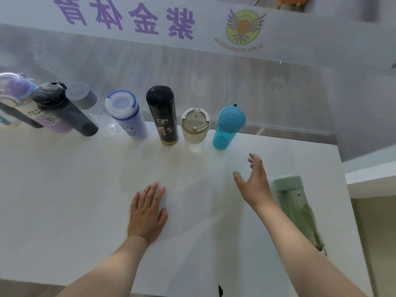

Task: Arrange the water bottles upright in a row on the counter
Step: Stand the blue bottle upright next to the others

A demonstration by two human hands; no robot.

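Several bottles stand upright in a row along the far edge of the white counter [64,179]. From the right they are a teal bottle [227,127], a beige-lidded clear cup [194,127], a black flask [164,116], a blue-capped white bottle [127,114], a grey-capped clear bottle [85,99], a dark bottle [64,108] and a purple one [15,88] at the far left. A pale green bottle [297,209] lies on its side near the right edge. My left hand [147,213] rests flat on the counter. My right hand [252,181] hovers open, below and right of the teal bottle, holding nothing.
The counter ends at its right edge [345,189] just past the green bottle, with a drop beyond. Behind the row is a lower floor and a wall with purple lettering and a round logo [244,26].
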